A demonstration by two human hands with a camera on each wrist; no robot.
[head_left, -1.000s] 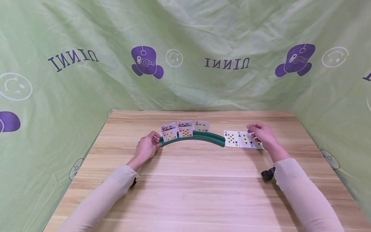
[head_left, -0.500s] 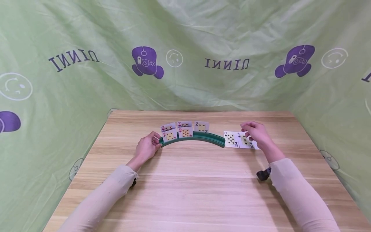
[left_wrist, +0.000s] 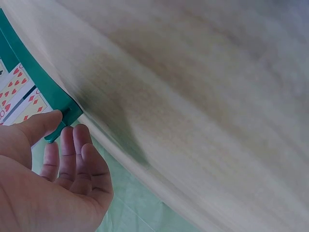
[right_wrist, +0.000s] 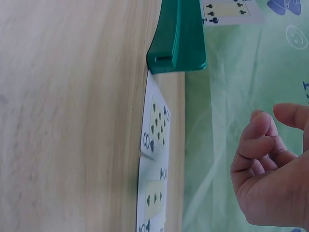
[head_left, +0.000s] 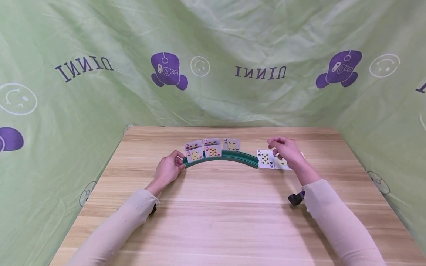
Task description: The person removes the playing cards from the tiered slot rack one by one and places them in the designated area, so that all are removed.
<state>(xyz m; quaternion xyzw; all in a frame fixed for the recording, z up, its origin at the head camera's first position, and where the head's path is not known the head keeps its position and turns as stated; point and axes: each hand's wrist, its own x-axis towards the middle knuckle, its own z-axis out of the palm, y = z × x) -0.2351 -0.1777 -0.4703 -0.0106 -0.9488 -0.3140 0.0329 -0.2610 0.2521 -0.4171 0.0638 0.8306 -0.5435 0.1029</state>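
Observation:
My left hand [head_left: 169, 169] grips the left end of a curved green card holder [head_left: 237, 158], thumb on its face and fingertips behind, as the left wrist view shows. Several playing cards stand in the holder: an eight of hearts [head_left: 213, 151] and a five of diamonds [head_left: 194, 155] in front, a nine, a seven and a four [head_left: 232, 145] behind. My right hand [head_left: 288, 150] hovers over the face-up cards at the right, fingers loosely bent, thumb apart, nothing held. Below it lie an eight of spades [right_wrist: 157, 123] and a three of clubs [right_wrist: 153, 198], partly covered in the head view.
The wooden table [head_left: 213, 214] stretches toward me below the holder. A green printed curtain [head_left: 213, 99] hangs behind the table and along both sides. A black wrist camera [head_left: 295, 198] sticks out from my right sleeve.
My right hand has moved left across the flat cards, from the rightmost ones toward the eight of spades. My left hand, the holder and its cards have stayed in place.

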